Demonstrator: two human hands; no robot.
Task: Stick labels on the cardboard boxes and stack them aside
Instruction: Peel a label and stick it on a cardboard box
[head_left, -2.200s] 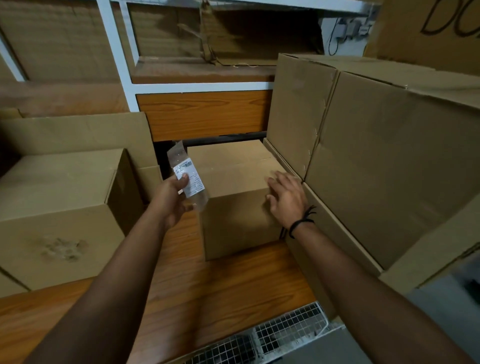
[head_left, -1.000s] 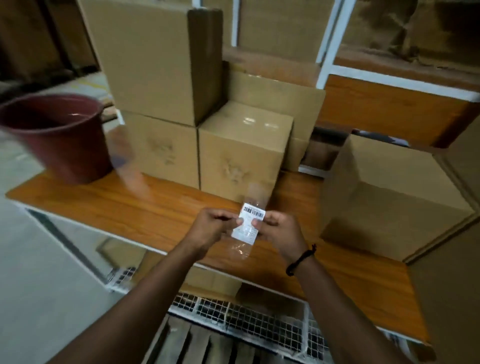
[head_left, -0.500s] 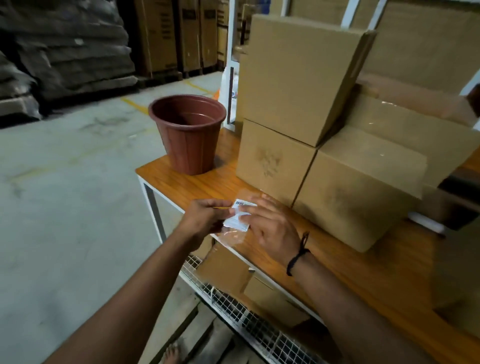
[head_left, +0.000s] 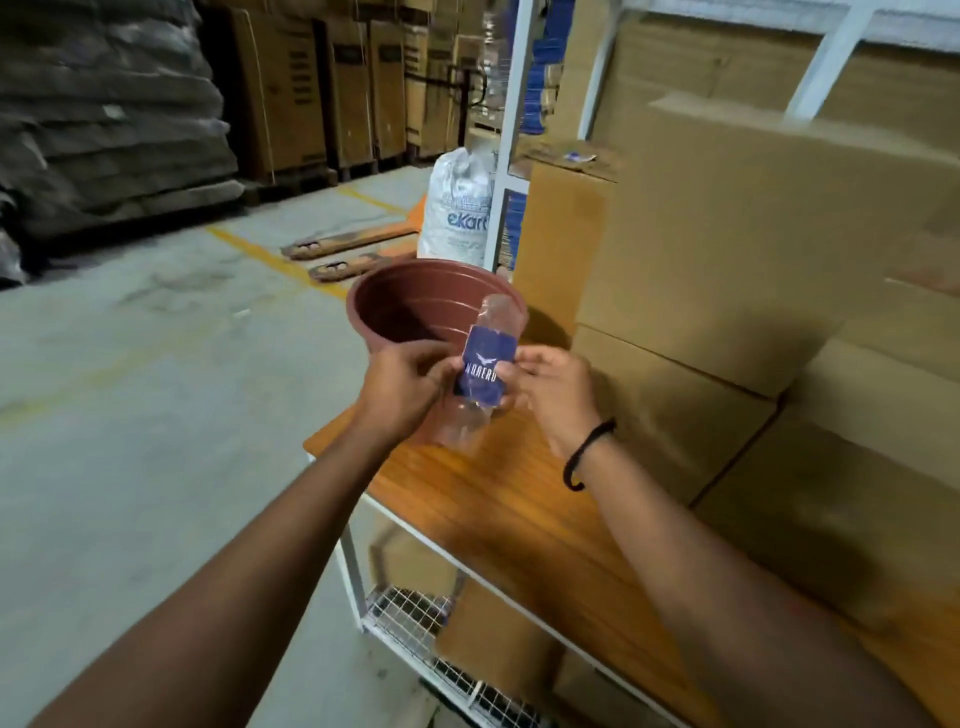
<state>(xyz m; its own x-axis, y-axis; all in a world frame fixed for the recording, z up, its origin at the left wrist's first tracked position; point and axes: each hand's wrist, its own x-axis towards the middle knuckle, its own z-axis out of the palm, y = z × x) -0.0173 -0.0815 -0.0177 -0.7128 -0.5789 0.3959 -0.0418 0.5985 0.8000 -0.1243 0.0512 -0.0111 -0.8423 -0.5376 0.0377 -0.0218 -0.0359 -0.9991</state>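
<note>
A label in a clear plastic sleeve (head_left: 485, 371) shows its dark blue printed side. My left hand (head_left: 402, 389) pinches its left edge and my right hand (head_left: 553, 392) pinches its right edge, holding it upright just in front of the brown plastic pot (head_left: 410, 312). Stacked cardboard boxes (head_left: 727, 249) stand on the wooden table (head_left: 498, 509) to the right of my hands; one lower box (head_left: 670, 410) is nearest my right wrist.
The table's left end is under my hands, with bare concrete floor (head_left: 156, 415) beyond. A wire shelf (head_left: 415, 623) below holds flattened cardboard. A white sack (head_left: 462, 208), a white rack post (head_left: 509, 130) and distant pallet stacks stand behind.
My view has swung left from the small box to the table's end by the pot. Both hands now hold the label, which has turned from its white barcode side to its blue side.
</note>
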